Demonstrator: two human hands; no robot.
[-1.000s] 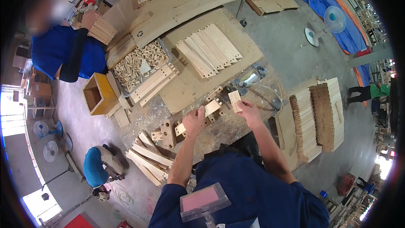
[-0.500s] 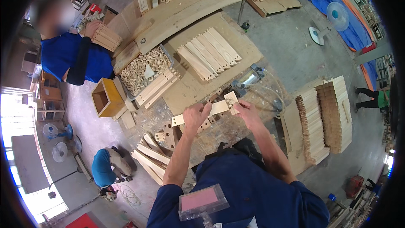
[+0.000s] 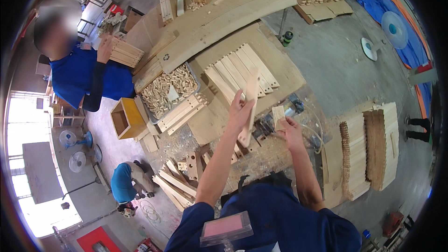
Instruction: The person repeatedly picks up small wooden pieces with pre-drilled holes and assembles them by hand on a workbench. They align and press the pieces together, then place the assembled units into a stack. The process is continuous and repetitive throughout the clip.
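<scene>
Fingers of the person's left hand clamp a long, pale wooden slat above the cluttered brown bench, while the right hand pinches a small, rectangular wooden piece.

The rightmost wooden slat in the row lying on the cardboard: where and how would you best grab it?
Probably across its middle, coming from above and its right. The rightmost slat is long and flat; its right edge faces bare cardboard, while the neighbouring slat crowds its left.
</scene>
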